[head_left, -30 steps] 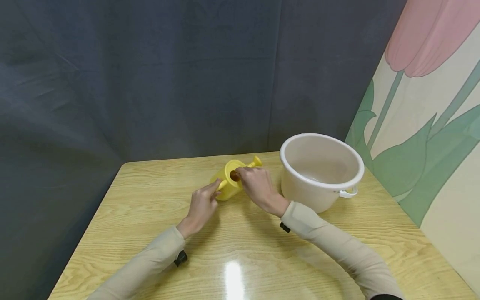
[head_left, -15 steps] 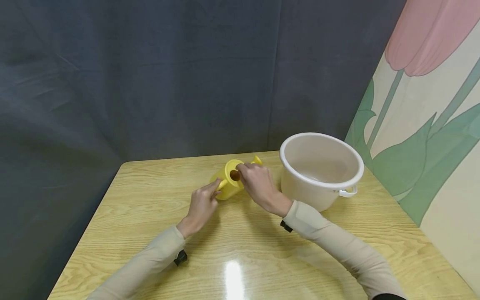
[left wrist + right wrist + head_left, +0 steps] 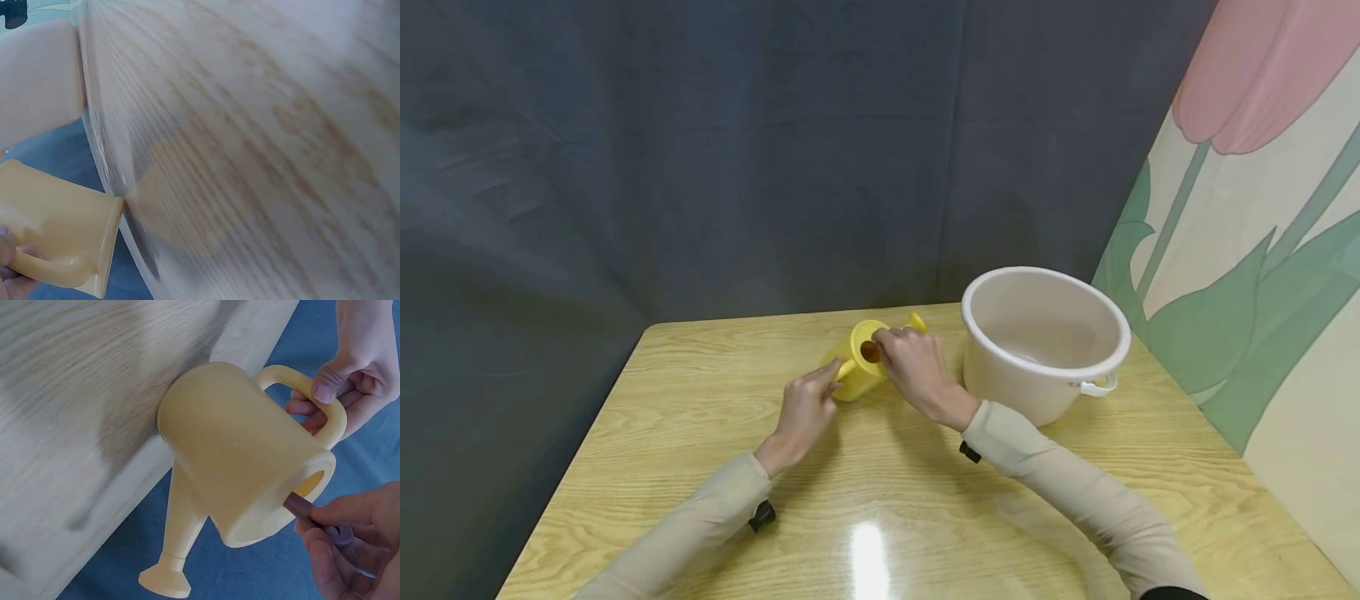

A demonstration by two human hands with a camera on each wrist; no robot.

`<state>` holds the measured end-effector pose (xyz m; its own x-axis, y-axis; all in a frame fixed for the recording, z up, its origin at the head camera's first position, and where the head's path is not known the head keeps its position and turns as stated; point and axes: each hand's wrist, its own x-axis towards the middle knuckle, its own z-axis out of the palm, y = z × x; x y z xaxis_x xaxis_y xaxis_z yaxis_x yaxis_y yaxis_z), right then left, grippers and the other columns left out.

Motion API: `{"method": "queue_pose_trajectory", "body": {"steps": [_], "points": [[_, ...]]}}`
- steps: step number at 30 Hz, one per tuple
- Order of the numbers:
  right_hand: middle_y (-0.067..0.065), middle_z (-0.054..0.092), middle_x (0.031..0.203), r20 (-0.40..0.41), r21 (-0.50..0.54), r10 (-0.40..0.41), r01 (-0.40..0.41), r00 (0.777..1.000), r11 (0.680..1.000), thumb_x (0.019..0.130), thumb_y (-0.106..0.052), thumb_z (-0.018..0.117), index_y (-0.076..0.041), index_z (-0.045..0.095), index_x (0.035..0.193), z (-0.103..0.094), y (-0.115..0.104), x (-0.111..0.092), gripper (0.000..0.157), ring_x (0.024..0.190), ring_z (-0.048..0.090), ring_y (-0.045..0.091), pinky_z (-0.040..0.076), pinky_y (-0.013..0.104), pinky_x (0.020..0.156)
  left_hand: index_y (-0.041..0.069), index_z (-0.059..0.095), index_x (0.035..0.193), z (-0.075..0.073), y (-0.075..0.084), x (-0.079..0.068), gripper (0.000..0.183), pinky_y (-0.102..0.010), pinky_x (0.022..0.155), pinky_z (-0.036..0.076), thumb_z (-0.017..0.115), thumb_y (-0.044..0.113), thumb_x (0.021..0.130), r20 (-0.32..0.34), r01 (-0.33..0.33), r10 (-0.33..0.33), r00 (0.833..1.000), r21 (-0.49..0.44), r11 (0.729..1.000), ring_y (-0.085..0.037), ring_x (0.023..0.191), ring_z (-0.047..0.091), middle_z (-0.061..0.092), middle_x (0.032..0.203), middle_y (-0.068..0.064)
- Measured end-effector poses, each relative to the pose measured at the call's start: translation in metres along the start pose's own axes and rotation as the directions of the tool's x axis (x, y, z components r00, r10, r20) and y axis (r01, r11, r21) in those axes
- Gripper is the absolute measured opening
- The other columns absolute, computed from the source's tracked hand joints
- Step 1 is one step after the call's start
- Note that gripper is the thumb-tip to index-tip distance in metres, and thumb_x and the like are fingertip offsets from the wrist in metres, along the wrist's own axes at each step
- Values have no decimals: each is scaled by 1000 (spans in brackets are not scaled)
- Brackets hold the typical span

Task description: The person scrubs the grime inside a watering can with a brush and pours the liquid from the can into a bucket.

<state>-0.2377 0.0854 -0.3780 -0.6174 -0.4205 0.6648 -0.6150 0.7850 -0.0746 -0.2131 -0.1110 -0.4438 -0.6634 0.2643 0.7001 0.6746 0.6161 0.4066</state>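
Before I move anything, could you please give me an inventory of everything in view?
Watering can: 1, yellow, held by its handle, left of the bucket
Small object: 1, dull purple-brown, pinched at the can's opening; its identity is unclear
Bucket: 1, off-white, on the table's right side
Table: 1, light wood, beneath the work
Curtain: 1, dark blue-grey, behind and left
Painted wall: 1, cream with pink and green flowers, right
Wrist cameras: 2, black, one at each wrist
Sleeves: 2, beige, on both arms
Left hand: 1, on the can's handle
Right hand: 1, at the can's opening
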Motion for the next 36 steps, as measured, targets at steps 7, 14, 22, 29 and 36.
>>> {"method": "queue_pose_trajectory", "body": {"steps": [7,14,22,29,36], "points": [[6,72,76,-31,9,-1,1,1000,1000,86,-1,73,-7,74,91,-7,1,0,8,59,61,21,48,34,41,-13,62,120,0,-1,1,42,-36,77,60,70,-20,79,-9,-7,7,1000,0,1000,-37,96,69,64,116,-28],[4,72,75,-81,23,-16,18,997,1000,84,-1,75,-8,75,88,-12,2,1,8,56,60,19,46,34,39,-14,63,118,-1,0,2,39,-35,76,60,70,-19,80,-14,-15,15,1000,7,1000,-36,95,70,65,114,-28],[3,72,77,-48,-1,-26,26,999,1000,85,-2,75,-9,73,89,-1,2,-1,9,60,62,20,48,34,42,-14,63,118,0,-1,1,40,-35,76,60,71,-18,80,-13,-12,12,1000,8,1000,-36,95,70,65,114,-28],[2,72,78,-53,-5,-43,43,998,999,85,-2,75,-9,74,89,5,1,-5,8,59,60,18,49,31,44,-14,63,118,1,-1,-1,40,-34,72,61,72,-18,79,-25,2,-2,1000,10,1000,-35,90,71,66,112,-28],[2,73,79,-117,-21,-104,102,988,995,80,7,71,-8,73,89,-9,0,-7,17,61,62,19,48,30,44,-15,63,118,0,0,0,39,-35,75,60,71,-18,80,-22,5,-5,1000,3,1000,-36,93,70,65,113,-29]]}}
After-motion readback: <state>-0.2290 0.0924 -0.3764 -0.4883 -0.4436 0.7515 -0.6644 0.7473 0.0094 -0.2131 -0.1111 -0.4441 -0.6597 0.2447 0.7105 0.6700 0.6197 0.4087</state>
